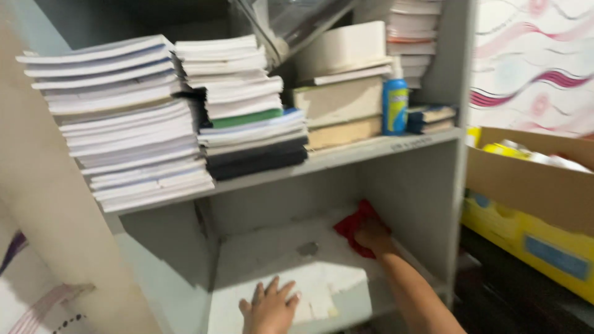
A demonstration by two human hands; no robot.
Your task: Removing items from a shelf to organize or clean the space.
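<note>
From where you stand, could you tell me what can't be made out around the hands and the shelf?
- Red cloth: head view, mostly covered by the right hand; grip unclear.
- Left hand: wrist cut off by the bottom edge.
- Book stacks: motion blur hides any cover detail.
- Blue can: print too blurred.

The right hand (371,236) presses a red cloth (354,224) onto the lower shelf (278,253), deep at its far right corner. The left hand (270,307) lies flat, fingers spread, on the shelf's front edge, at about 7 o'clock from the cloth. At 12 o'clock above, stacked books (130,117) and a blue can (395,106) fill the upper shelf. A cardboard box (532,185) stands at 3 o'clock.
</note>
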